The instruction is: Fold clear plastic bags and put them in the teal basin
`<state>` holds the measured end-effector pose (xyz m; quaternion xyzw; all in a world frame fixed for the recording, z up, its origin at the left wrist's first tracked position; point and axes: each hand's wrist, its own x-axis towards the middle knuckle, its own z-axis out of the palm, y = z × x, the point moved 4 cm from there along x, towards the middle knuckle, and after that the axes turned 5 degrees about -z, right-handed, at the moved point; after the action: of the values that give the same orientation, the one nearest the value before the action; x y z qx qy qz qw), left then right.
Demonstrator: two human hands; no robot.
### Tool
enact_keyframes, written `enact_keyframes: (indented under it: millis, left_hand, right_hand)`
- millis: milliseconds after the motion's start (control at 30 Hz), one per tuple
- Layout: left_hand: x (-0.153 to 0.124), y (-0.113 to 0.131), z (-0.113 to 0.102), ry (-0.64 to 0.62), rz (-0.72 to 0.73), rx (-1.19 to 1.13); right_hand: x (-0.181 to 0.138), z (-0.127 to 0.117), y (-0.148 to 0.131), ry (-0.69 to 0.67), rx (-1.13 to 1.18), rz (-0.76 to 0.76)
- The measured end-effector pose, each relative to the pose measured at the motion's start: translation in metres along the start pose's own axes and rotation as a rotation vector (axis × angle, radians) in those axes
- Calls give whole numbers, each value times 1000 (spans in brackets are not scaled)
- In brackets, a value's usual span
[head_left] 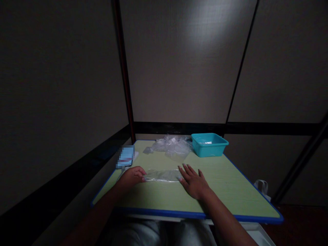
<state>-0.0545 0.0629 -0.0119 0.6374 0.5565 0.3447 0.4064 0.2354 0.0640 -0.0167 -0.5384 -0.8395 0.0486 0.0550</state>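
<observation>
A clear plastic bag [162,175] lies flat and stretched sideways on the table, between my two hands. At its left end, my left hand [133,176] has its fingers curled, with thumb and fingertips closed on the bag's edge. My right hand [193,182] rests at the other end, palm down with fingers spread, its fingertips touching the plastic.
The pale green table [230,191] has a blue edge. Behind the bag sits a crumpled heap of clear plastic bags [171,145]. A turquoise basin [210,150] stands at the back right, with some clear plastic inside. At the left edge lies a phone [126,156]. Walls enclose the back and left.
</observation>
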Motion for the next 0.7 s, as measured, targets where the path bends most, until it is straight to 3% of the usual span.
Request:
enact_keyframes:
  millis: [167, 367, 433, 500, 600, 700]
  left_hand:
    - [-12, 17, -13, 44, 83, 121]
    - [-26, 47, -14, 88, 233, 708]
    - [-33, 59, 3, 181, 224, 876]
    - [-41, 71, 35, 177, 251, 934]
    - [-51, 84, 96, 6, 369, 889]
    - [-51, 83, 132, -92, 334, 831]
  right_hand:
    - [0, 0, 0, -4, -3, -2]
    - [-1, -2, -1, 6, 10, 3]
    - [-1, -2, -2, 6, 14, 2]
    - [-1, -2, -2, 2, 14, 6]
    - [0, -1, -2, -11, -7, 11]
    - [0, 0, -2, -21, -33, 15]
